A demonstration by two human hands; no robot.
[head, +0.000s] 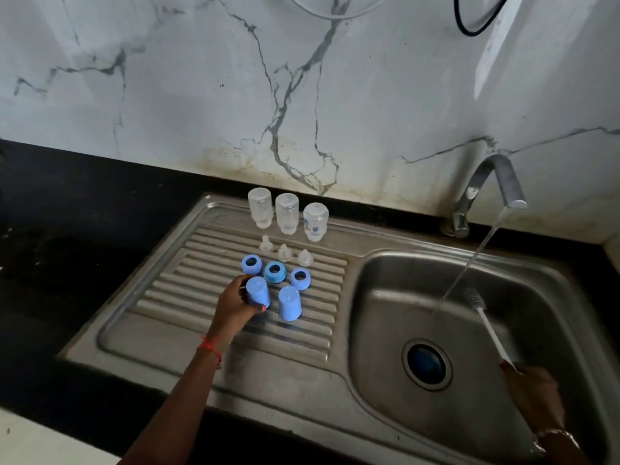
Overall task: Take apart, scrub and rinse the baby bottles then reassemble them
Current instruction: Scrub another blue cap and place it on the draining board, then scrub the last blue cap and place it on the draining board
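On drainboard (174, 292), left hand (235, 307) round blue cap (257, 290).

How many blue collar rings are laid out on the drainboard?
3, in one row: left ring, darker middle ring, right ring, between the nipples and caps. None seems hidden.

Brushed steel sink (335, 391), matt blue plastic caps (289, 303), clear plastic bottles (287, 213), glossy marble wall (201, 95).
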